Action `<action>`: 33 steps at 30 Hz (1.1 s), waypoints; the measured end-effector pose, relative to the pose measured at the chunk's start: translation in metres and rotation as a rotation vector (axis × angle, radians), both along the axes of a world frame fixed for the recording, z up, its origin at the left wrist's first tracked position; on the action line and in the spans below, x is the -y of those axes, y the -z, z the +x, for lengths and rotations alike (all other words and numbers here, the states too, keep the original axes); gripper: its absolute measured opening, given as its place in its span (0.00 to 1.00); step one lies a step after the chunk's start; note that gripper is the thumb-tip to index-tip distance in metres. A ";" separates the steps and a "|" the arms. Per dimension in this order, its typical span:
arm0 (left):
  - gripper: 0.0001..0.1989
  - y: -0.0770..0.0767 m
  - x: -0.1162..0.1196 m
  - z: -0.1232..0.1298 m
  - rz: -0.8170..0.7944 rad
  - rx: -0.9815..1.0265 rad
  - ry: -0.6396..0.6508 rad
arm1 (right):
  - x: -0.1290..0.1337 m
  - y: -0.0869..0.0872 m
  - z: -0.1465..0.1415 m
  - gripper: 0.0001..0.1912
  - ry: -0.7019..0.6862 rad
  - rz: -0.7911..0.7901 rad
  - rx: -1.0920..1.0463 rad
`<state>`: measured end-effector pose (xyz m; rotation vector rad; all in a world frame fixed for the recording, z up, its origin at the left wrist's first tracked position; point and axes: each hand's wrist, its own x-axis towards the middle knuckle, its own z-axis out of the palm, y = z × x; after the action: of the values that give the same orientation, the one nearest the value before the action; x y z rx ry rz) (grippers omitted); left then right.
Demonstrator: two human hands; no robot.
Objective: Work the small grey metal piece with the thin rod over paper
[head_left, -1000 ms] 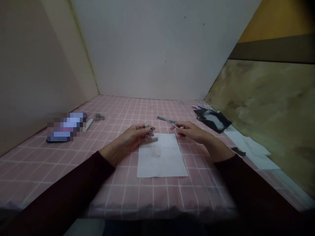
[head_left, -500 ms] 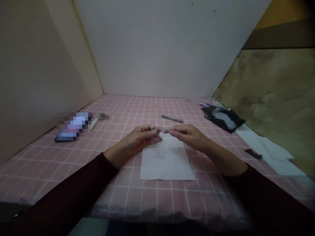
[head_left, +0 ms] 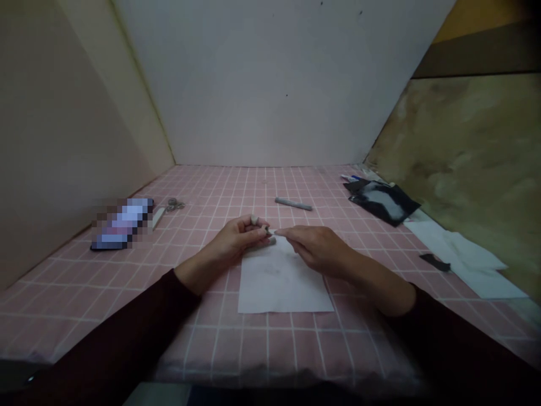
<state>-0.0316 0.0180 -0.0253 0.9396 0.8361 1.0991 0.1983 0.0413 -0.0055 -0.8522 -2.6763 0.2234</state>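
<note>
My left hand (head_left: 236,239) pinches a small grey piece (head_left: 267,230) between thumb and fingers, over the top of a white sheet of paper (head_left: 287,290). A pale wrap circles one of its fingers. Below the thumb, a grey rounded end (head_left: 271,241) sticks out from the same hand. My right hand (head_left: 315,245) is closed around a thin pale tool (head_left: 276,232), its tip against or very near the grey piece; most of the tool is hidden by the fingers. Faint grey smudges mark the paper.
A grey stick (head_left: 293,204) lies beyond the hands on the pink checked cloth (head_left: 211,338). At left are a phone (head_left: 122,224), a white strip (head_left: 158,219) and scissors (head_left: 174,204). At right lie a black pouch (head_left: 384,202), white papers (head_left: 469,262) and a dark curved scrap (head_left: 435,261).
My right hand has moved left and turned over more, bringing the thin tool to the grey piece. The piece has turned in my left fingers, so its round curl shows less.
</note>
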 end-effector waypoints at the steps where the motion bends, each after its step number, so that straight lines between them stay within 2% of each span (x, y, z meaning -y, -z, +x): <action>1: 0.14 0.001 0.001 0.001 0.002 -0.021 0.010 | 0.002 0.000 -0.001 0.20 0.003 0.020 0.027; 5: 0.13 0.002 0.003 0.003 0.074 -0.123 0.026 | 0.012 -0.001 -0.009 0.16 0.033 0.080 0.086; 13: 0.11 -0.007 0.003 0.000 0.158 -0.209 -0.007 | 0.014 -0.012 -0.005 0.15 0.084 0.162 0.085; 17: 0.09 -0.010 0.006 0.001 0.226 -0.290 0.051 | 0.019 -0.012 -0.009 0.14 0.050 0.191 0.106; 20: 0.09 -0.013 0.006 0.000 0.271 -0.329 0.046 | 0.020 -0.013 -0.010 0.14 0.049 0.198 0.107; 23: 0.09 -0.015 0.007 0.001 0.281 -0.321 0.019 | 0.019 -0.012 -0.008 0.15 0.068 0.184 0.087; 28: 0.10 -0.017 0.014 0.006 0.289 -0.346 0.058 | 0.021 -0.009 -0.010 0.12 -0.010 0.161 0.064; 33: 0.09 -0.020 0.015 0.006 0.280 -0.341 0.005 | 0.022 -0.013 -0.010 0.15 0.049 0.180 0.066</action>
<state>-0.0254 0.0032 -0.0055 1.3905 0.9686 1.0845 0.1887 0.0190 0.0073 -0.8804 -2.6817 -0.0580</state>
